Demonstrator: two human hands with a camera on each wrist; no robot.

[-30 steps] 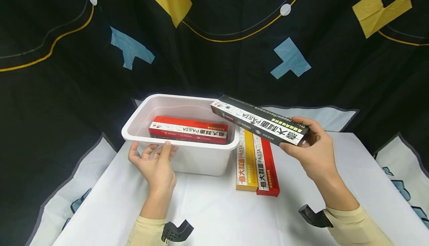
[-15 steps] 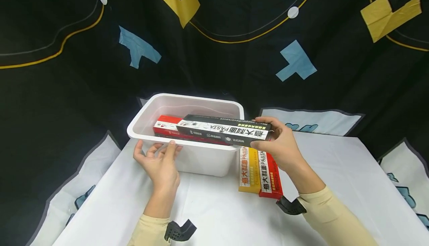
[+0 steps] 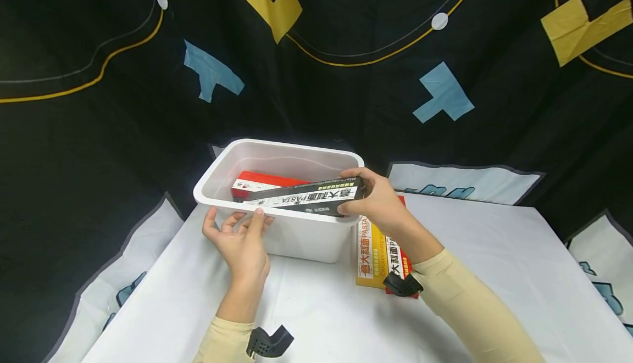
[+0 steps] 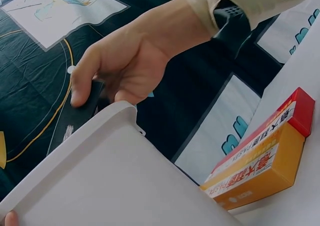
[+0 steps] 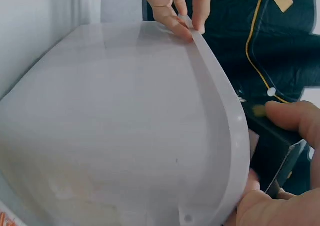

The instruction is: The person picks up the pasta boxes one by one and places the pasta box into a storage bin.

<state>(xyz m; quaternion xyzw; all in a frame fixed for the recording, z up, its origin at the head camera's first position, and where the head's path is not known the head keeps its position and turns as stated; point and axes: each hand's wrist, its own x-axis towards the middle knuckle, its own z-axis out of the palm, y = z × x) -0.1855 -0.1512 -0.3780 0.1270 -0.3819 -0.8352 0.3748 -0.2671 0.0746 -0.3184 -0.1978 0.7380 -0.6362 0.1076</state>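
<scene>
A white plastic bin [image 3: 301, 236] stands on the table, and my left hand [image 3: 242, 245] pinches its near rim, thumb on top and fingers below. My right hand [image 3: 378, 201] grips the right end of a black pasta box [image 3: 316, 195]. The box slants down to the left inside the bin, its gripped end up by the right rim. Behind it a red pasta box [image 3: 272, 179] lies in the bin, partly covered. In the right wrist view, the thumb lies on the black box's dark side [image 5: 272, 151] just past the rim.
Right of the bin, a yellow pasta box [image 3: 372, 258] and another red pasta box [image 4: 303, 110] lie side by side on the white table [image 3: 475, 253], under my right forearm. A black curtain [image 3: 316, 110] with yellow and blue patches hangs behind the table.
My right hand has carried the black pasta box leftward and down, from above the boxes on the table into the bin. My left hand keeps its hold on the rim.
</scene>
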